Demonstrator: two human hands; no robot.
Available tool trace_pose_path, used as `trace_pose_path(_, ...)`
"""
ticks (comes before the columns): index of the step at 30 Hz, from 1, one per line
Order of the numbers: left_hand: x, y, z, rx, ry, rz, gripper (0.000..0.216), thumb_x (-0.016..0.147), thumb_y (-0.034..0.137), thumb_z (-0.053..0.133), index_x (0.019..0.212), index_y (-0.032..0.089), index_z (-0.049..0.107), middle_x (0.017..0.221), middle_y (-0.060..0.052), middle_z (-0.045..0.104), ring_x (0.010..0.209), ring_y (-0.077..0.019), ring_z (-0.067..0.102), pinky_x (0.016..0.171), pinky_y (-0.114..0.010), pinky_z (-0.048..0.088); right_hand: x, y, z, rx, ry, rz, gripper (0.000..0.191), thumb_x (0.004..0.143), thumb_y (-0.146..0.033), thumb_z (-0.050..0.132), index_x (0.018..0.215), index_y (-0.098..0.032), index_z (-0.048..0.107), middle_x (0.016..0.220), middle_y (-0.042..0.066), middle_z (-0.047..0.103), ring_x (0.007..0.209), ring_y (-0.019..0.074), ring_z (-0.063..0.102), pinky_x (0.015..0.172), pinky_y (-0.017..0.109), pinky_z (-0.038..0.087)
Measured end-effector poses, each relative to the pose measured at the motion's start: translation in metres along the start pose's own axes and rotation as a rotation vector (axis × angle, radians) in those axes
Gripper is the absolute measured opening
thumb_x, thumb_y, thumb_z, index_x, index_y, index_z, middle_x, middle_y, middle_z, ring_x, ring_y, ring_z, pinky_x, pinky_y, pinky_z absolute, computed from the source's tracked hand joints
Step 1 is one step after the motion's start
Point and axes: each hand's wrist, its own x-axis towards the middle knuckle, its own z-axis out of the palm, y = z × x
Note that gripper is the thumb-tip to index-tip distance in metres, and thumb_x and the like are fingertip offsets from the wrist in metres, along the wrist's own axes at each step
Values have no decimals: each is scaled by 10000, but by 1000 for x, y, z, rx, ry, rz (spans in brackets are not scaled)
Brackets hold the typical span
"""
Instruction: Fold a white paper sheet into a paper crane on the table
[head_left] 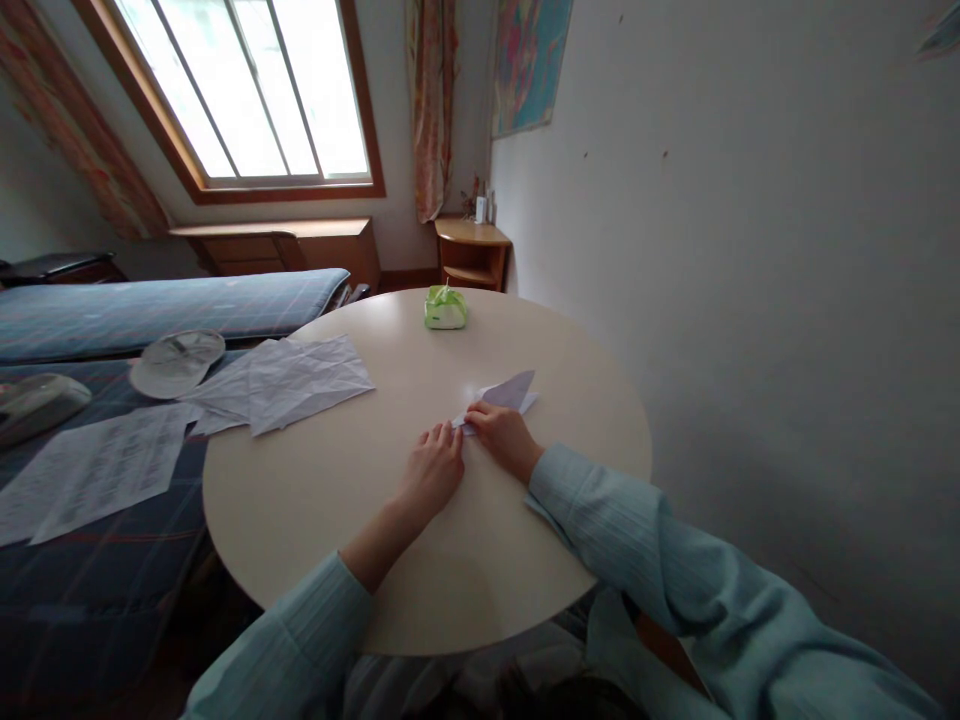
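A small folded piece of white paper [510, 392] lies on the round beige table [337, 480], its pointed tip aimed up and right. My right hand [502, 437] rests on the paper's near end, fingers curled and pressing it down. My left hand [433, 470] sits just left of it, fingertips touching the paper's near corner, fingers bent together on the tabletop. Both arms wear light blue sleeves.
Crumpled white sheets [300, 380] lie at the table's left edge. A green tissue pack [445, 308] stands at the far side. A bed [97, 430] to the left carries printed papers and a grey cap [177, 362]. A white wall is close on the right.
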Motion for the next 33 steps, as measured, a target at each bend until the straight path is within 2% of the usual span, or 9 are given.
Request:
trace_pose_path(5, 1, -2, 4, -52, 40, 21, 383, 806, 100, 353, 1178, 73, 440, 1278, -157, 430, 1180, -211, 394, 964, -336, 345, 0, 1, -1, 17, -40, 1, 203, 853, -158, 431, 936, -152, 617, 966, 69, 607, 848, 118, 572, 732, 202, 405)
trace_pose_path(10, 3, -3, 6, -78, 1, 49, 400, 797, 98, 353, 1186, 46, 428, 1254, -161, 449, 1173, -207, 399, 970, -314, 345, 1, 0, -3, 6, -86, 6, 205, 845, -120, 426, 946, -139, 604, 939, 85, 607, 867, 125, 570, 763, 209, 406)
trace_pose_path(14, 4, -2, 5, -77, 2, 41, 401, 778, 88, 371, 1173, 77, 440, 1252, -146, 448, 1163, -198, 408, 968, -314, 346, 1, 1, -1, 35, -72, 6, 187, 833, -116, 437, 919, -134, 602, 917, 85, 606, 857, 127, 569, 767, 212, 402)
trace_pose_path(17, 3, -2, 3, -80, 20, 47, 395, 778, 84, 368, 1166, 90, 444, 1215, -139, 470, 1130, -193, 427, 949, -322, 360, 1, 1, 0, 102, 20, 36, 174, 815, -132, 455, 911, -144, 600, 913, 70, 607, 811, 121, 570, 734, 210, 403)
trace_pose_path(20, 2, -2, 0, -60, 0, 58, 396, 786, 96, 371, 1175, 58, 434, 1169, -150, 484, 1088, -212, 438, 916, -329, 378, 1, 2, -1, 171, 197, 119, 177, 787, -158, 470, 930, -141, 573, 931, 63, 596, 731, 112, 564, 660, 204, 404)
trace_pose_path(22, 2, -1, 0, -40, -5, 58, 389, 795, 106, 371, 1175, 51, 434, 1132, -151, 495, 1058, -220, 442, 889, -328, 389, 1, 3, -1, 198, 305, 193, 168, 770, -170, 475, 915, -129, 550, 889, 60, 592, 672, 107, 548, 615, 201, 396)
trace_pose_path(24, 2, 0, 0, -24, 7, 52, 367, 810, 107, 351, 1161, 64, 447, 1091, -146, 507, 1027, -218, 448, 865, -326, 394, 2, 4, -2, 216, 350, 258, 134, 770, -193, 479, 871, -128, 540, 810, 47, 587, 637, 108, 530, 600, 203, 387)
trace_pose_path(29, 1, 3, 0, -21, 22, 65, 354, 821, 96, 326, 1154, 99, 447, 1052, -128, 517, 990, -200, 456, 854, -324, 386, 6, 8, 5, 262, 226, 245, 171, 776, -287, 530, 764, -122, 575, 750, 50, 595, 700, 125, 530, 668, 219, 394)
trace_pose_path(33, 0, 2, -4, -34, 3, 68, 307, 800, 113, 367, 1082, 111, 487, 1032, -115, 532, 980, -199, 469, 859, -326, 389, 9, 14, 10, 279, 172, 219, 118, 754, -212, 544, 775, -123, 618, 810, 61, 615, 735, 123, 536, 689, 212, 394)
